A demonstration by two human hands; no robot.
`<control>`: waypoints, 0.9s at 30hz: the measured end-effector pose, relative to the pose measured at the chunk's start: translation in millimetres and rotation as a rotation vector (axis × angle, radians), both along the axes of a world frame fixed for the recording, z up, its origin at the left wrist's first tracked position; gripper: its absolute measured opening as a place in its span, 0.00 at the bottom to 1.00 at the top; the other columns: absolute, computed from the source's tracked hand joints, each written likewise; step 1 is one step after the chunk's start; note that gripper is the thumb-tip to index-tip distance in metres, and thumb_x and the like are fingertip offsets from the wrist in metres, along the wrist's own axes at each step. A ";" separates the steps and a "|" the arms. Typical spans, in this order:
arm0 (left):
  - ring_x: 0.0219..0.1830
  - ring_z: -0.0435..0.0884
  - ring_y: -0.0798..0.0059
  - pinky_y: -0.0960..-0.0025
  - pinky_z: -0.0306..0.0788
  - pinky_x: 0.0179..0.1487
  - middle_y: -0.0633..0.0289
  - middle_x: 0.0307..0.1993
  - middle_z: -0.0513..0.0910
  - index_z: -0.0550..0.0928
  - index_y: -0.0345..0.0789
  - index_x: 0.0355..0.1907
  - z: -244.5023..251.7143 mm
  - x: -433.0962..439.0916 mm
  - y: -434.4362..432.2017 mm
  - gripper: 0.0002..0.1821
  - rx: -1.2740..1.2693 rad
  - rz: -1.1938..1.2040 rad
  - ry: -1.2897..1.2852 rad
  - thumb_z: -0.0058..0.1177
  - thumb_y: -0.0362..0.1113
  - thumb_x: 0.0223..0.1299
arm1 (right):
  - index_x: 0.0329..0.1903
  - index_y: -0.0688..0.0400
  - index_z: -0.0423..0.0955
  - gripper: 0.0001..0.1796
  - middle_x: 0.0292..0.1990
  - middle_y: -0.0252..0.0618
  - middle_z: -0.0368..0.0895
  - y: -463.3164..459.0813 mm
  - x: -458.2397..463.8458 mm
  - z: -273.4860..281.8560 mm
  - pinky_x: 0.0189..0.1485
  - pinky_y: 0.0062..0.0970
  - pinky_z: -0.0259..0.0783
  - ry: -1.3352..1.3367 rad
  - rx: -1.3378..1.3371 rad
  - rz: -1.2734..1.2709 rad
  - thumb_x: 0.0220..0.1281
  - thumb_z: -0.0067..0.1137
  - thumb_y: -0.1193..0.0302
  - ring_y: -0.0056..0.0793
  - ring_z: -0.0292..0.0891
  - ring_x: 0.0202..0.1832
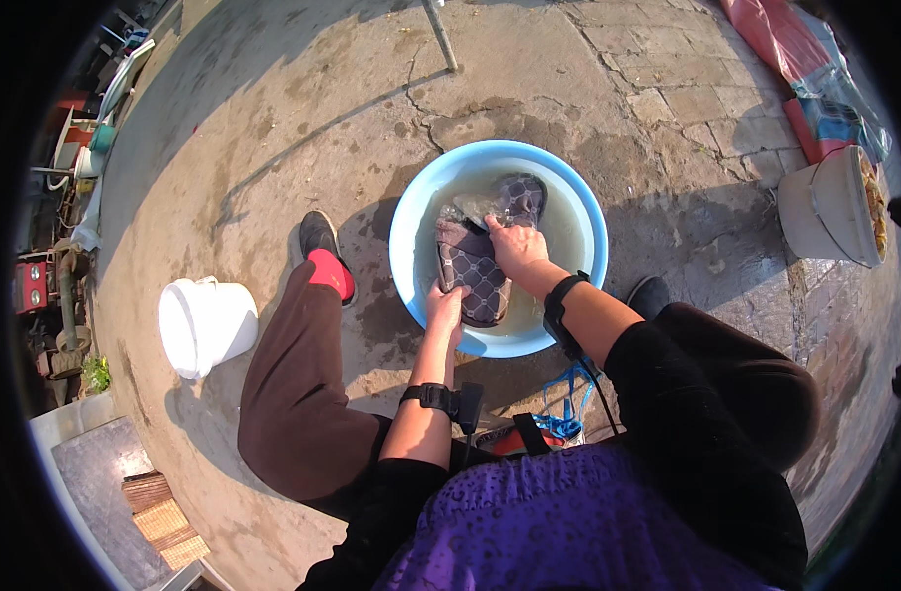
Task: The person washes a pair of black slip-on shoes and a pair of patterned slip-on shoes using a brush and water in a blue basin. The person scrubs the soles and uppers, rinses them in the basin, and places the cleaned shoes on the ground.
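A light-blue plastic basin (598, 236) of cloudy water stands on the ground between my feet. In it is a wet, dark grey-brown cloth slipper (474, 277) with a pale lattice pattern, its rounded end towards me. My left hand (444, 306) grips the slipper near this end, at the basin's near rim. My right hand (520, 250) is curled over the slipper's right side. By its fingertips, a pale shape is blurred among splashing water; I cannot tell whether the hand holds it. Beyond lies another patterned part (525, 198), whether of the same slipper is unclear.
A white bucket (225, 325) lies tipped at left. Another bucket (820, 207), filled with yellowish pieces, is at right near red plastic sheeting (775, 37). A metal pole (441, 37) rises ahead. Blue straps (568, 406) lie close before me.
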State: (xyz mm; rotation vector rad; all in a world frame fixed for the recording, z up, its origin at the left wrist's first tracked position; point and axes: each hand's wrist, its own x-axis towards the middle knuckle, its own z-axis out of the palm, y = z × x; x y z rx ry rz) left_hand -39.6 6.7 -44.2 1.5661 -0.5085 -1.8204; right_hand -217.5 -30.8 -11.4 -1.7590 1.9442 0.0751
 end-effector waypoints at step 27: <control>0.44 0.79 0.70 0.69 0.74 0.47 0.60 0.45 0.79 0.72 0.32 0.57 6.5 1.7 8.9 0.33 -0.164 -0.003 -0.129 0.48 0.14 0.41 | 0.66 0.46 0.64 0.27 0.32 0.48 0.83 23.6 9.6 45.6 0.39 0.41 0.76 0.052 -0.060 0.068 0.64 0.43 0.72 0.46 0.82 0.36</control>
